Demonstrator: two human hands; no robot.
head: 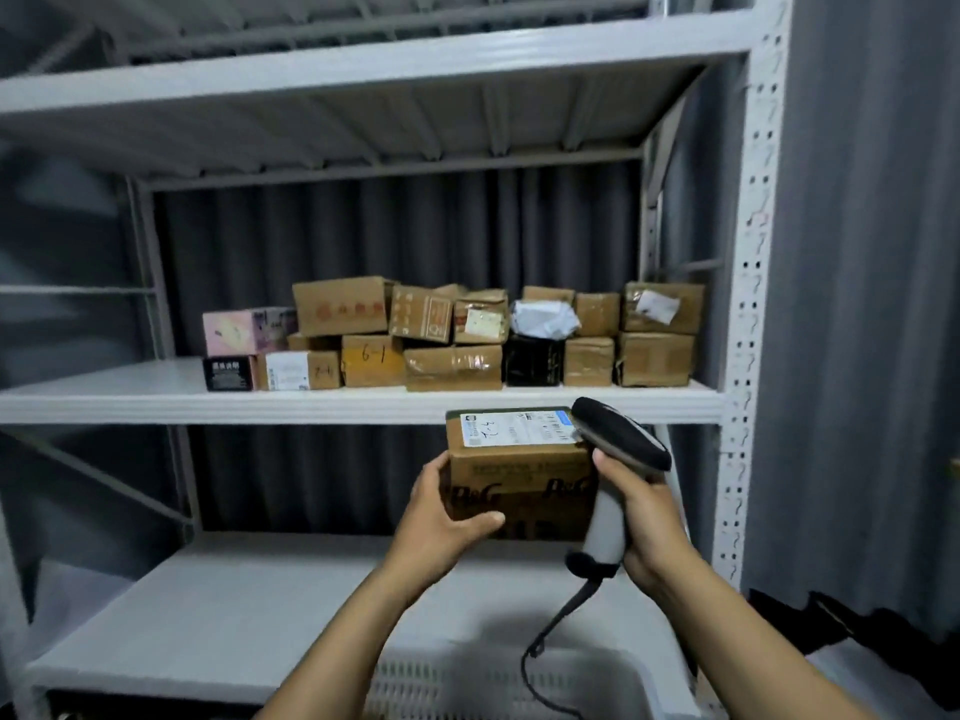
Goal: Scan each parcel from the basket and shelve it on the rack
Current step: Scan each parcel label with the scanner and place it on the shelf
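My left hand grips a brown cardboard parcel by its left side, holding it up in front of the rack. A white shipping label covers the parcel's top. My right hand holds a grey and black barcode scanner by its handle. The scanner's head lies over the right end of the label. Its black cable hangs down toward the white basket at the bottom edge.
The white metal rack's middle shelf carries several stacked cardboard parcels from its middle to its right end. The lower shelf lies below the held parcel. A perforated upright stands at the right, with grey curtain behind.
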